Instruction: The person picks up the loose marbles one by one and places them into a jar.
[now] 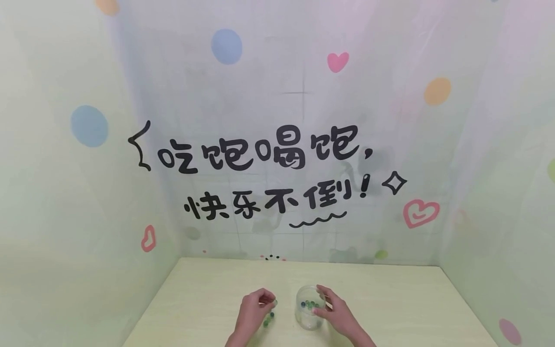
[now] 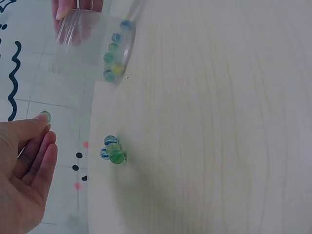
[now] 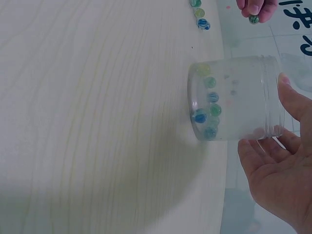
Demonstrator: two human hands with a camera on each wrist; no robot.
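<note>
Between thumb and fingertips, my left hand pinches a green glass marble, raised above the table. Below that hand lies a small cluster of loose marbles, green and blue-swirled, touching one another. My right hand holds a clear, open-topped jar near its rim, thumb on one side and fingers on the other. The jar stands upright on the table, right of the cluster. Several marbles in green, blue and yellow lie on its bottom.
The pale wood-grained table runs back to a printed curtain with black lettering, dots and hearts. Curtain walls also rise along the left and right sides of the table.
</note>
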